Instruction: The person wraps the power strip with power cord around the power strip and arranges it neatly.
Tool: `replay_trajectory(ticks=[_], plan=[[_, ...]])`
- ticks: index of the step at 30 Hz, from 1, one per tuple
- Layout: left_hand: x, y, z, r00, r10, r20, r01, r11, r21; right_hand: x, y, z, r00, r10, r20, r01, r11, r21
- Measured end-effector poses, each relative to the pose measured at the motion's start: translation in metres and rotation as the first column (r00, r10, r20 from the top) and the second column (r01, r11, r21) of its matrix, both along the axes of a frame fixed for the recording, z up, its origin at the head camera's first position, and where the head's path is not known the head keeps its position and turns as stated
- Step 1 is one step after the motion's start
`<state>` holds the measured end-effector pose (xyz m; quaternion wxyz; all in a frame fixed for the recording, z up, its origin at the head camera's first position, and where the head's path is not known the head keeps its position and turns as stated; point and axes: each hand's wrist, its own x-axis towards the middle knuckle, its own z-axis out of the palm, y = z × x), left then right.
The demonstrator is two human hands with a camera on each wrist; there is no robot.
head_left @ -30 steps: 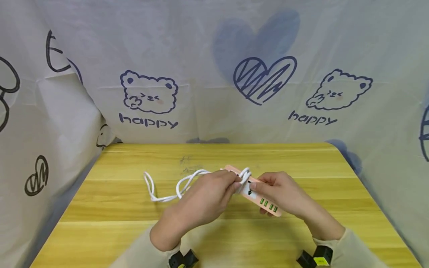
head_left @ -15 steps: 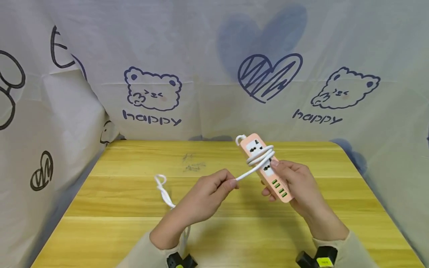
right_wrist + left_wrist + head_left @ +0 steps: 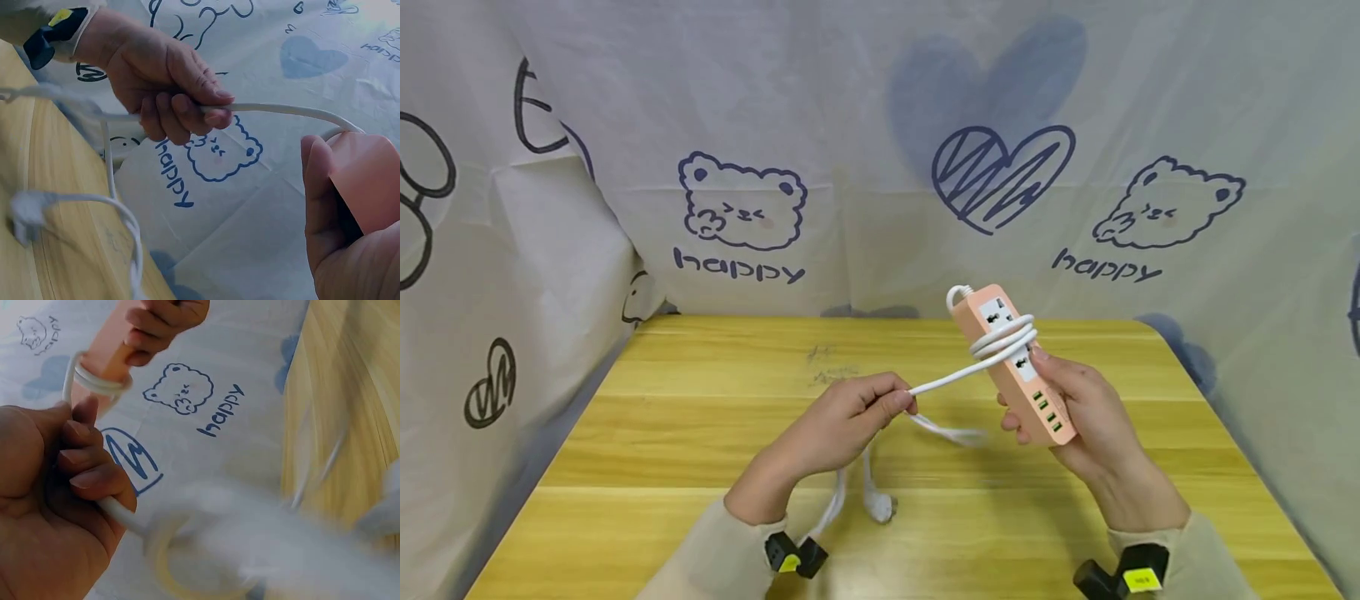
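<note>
Grips oblong peach plastic power strip (image 3: 1028, 385) in right hand (image 3: 1090, 410), pinches white cord (image 3: 951, 380) in left hand (image 3: 842, 422). Can read "happy" on white cloth (image 3: 868, 217).

Grips a white cord (image 3: 281, 109) in the left hand (image 3: 178, 87), fingers curled round it. Holds a pink power strip (image 3: 372, 175) in the right hand (image 3: 331, 256), with the cord arching from it to the left hand. Trails more cord, partly blurred, from the left hand's other side, and has a blurred white plug (image 3: 30, 212) at left, in front of the wooden table (image 3: 69, 269). Wears a black wrist device (image 3: 59, 34) over a pale sleeve (image 3: 31, 22). Faces a pale cloth (image 3: 281, 200) bearing blue drawings.
</note>
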<state>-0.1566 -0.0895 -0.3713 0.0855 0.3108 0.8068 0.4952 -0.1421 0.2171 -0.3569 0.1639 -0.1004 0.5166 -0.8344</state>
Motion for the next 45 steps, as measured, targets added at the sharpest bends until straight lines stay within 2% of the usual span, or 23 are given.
replay_trajectory(ticks=[2, 5, 8, 11, 14, 17, 20, 21, 23, 26, 28, 30, 32, 34, 35, 36, 37, 38, 41, 43, 45], plan=[[-0.003, -0.001, -0.002, 1.000, -0.021, 0.020, 0.021, 1.000, 0.010, 0.000, 0.001, -0.001, 1.000, 0.031, 0.006, -0.030, 0.999, -0.036], [-0.007, -0.002, -0.006, 0.992, -0.092, 0.081, 0.089, 0.995, 0.041, -0.001, 0.003, -0.002, 0.993, 0.115, 0.009, -0.113, 0.987, -0.111], [-0.010, -0.004, -0.011, 0.978, -0.167, 0.122, 0.157, 0.984, 0.085, 0.000, 0.003, -0.003, 0.975, 0.223, 0.010, -0.218, 0.958, -0.185], [-0.013, -0.006, -0.014, 0.973, -0.198, 0.121, 0.188, 0.978, 0.092, 0.003, 0.001, -0.003, 0.955, 0.298, 0.004, -0.290, 0.932, -0.218], [-0.017, -0.007, -0.017, 0.977, -0.182, 0.110, 0.174, 0.982, 0.077, 0.007, 0.000, -0.003, 0.944, 0.329, 0.001, -0.320, 0.920, -0.227], [-0.023, -0.006, -0.021, 0.985, -0.127, 0.119, 0.121, 0.991, 0.062, 0.011, 0.001, -0.005, 0.935, 0.354, -0.012, -0.346, 0.904, -0.253], [-0.027, -0.005, -0.024, 0.986, -0.075, 0.146, 0.070, 0.997, 0.042, 0.013, 0.001, -0.008, 0.912, 0.406, -0.055, -0.403, 0.868, -0.290], [-0.027, -0.004, -0.025, 0.986, -0.065, 0.155, 0.061, 0.998, 0.033, 0.012, 0.001, -0.009, 0.896, 0.435, -0.085, -0.440, 0.848, -0.296], [-0.029, -0.003, -0.025, 0.986, -0.064, 0.157, 0.062, 0.998, 0.015, 0.011, 0.000, -0.013, 0.849, 0.502, -0.163, -0.528, 0.802, -0.281], [-0.030, -0.001, -0.020, 0.985, -0.098, 0.143, 0.102, 0.994, -0.024, 0.008, 0.001, -0.019, 0.749, 0.607, -0.265, -0.658, 0.726, -0.199], [-0.030, 0.001, -0.013, 0.982, -0.141, 0.122, 0.151, 0.985, -0.078, 0.005, 0.001, -0.022, 0.686, 0.662, -0.302, -0.716, 0.688, -0.117], [-0.030, 0.004, -0.005, 0.975, -0.197, 0.099, 0.211, 0.966, -0.152, 0.003, 0.002, -0.023, 0.634, 0.717, -0.289, -0.756, 0.654, -0.033], [-0.029, 0.009, 0.004, 0.966, -0.253, 0.053, 0.258, 0.934, -0.248, 0.002, 0.002, -0.021, 0.582, 0.769, -0.265, -0.785, 0.616, 0.062], [-0.027, 0.014, 0.012, 0.957, -0.290, -0.006, 0.270, 0.902, -0.338, 0.002, 0.000, -0.015, 0.539, 0.813, -0.219, -0.803, 0.575, 0.158], [-0.026, 0.017, 0.016, 0.953, -0.299, -0.045, 0.261, 0.887, -0.380, 0.002, -0.002, -0.012, 0.528, 0.828, -0.190, -0.800, 0.560, 0.217], [-0.025, 0.018, 0.020, 0.949, -0.301, -0.088, 0.239, 0.875, -0.422, 0.003, -0.004, -0.008, 0.527, 0.835, -0.158, -0.787, 0.550, 0.281], [-0.024, 0.020, 0.023, 0.946, -0.297, -0.130, 0.209, 0.865, -0.456, 0.003, -0.006, -0.004, 0.536, 0.833, -0.134, -0.761, 0.546, 0.351], [-0.022, 0.021, 0.026, 0.943, -0.289, -0.168, 0.176, 0.856, -0.486, 0.004, -0.009, -0.001, 0.554, 0.825, -0.109, -0.724, 0.542, 0.426], [-0.016, 0.022, 0.031, 0.930, -0.256, -0.265, 0.067, 0.826, -0.560, 0.006, -0.015, 0.009, 0.630, 0.777, 0.002, -0.609, 0.493, 0.622], [-0.013, 0.023, 0.033, 0.919, -0.236, -0.317, 0.002, 0.805, -0.594, 0.007, -0.019, 0.012, 0.684, 0.730, 0.014, -0.492, 0.446, 0.748], [-0.009, 0.024, 0.034, 0.911, -0.209, -0.355, -0.061, 0.784, -0.618, 0.007, -0.023, 0.014, 0.732, 0.681, 0.021, -0.389, 0.391, 0.834]])
